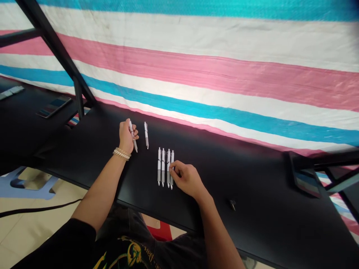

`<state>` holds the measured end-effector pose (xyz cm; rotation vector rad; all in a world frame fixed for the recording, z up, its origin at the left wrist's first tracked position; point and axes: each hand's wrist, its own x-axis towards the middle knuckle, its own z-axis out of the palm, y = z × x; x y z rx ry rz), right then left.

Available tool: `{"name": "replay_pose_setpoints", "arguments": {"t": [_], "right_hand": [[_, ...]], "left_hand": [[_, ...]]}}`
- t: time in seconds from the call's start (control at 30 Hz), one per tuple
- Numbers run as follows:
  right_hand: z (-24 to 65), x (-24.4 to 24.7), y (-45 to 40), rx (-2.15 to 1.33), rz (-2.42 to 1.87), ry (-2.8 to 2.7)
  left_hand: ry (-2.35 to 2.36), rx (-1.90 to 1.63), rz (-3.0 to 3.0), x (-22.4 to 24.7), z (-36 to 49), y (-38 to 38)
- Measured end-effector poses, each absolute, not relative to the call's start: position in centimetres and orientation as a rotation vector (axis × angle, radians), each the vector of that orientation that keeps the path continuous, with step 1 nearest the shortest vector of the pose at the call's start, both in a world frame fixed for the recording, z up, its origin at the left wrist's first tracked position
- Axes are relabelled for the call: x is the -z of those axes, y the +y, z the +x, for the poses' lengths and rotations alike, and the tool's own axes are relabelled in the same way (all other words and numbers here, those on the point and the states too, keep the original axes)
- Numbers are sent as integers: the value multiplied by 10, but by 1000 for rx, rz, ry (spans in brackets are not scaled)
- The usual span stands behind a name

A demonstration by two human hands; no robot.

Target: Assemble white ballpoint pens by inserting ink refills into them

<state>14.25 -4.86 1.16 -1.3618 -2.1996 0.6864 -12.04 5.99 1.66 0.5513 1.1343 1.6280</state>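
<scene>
Holding a white pen, our left hand has its grip closed on it, tip down toward us. Our right hand touches the right side of four pens; we can't tell if its grip pinches. They point from the far edge to the near edge, tips near us. A lone pen lies between. The desk stretches right, past a small dark thing
</scene>
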Motion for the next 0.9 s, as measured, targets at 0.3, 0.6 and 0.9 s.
{"name": "replay_pose_setpoints", "arguments": {"t": [0.3,0.6,0.9], "right_hand": [[145,-18,-48,-731,-1360,-2222],[149,-19,-47,-789,-1346,-2244],[150,-18,-46,-810,-1337,-2254]], "left_hand": [[1806,-1459,1355,13,-117,61],[1866,-1284,1676,20,-124,63],[1900,-1256,1754,22,-122,62]]}}
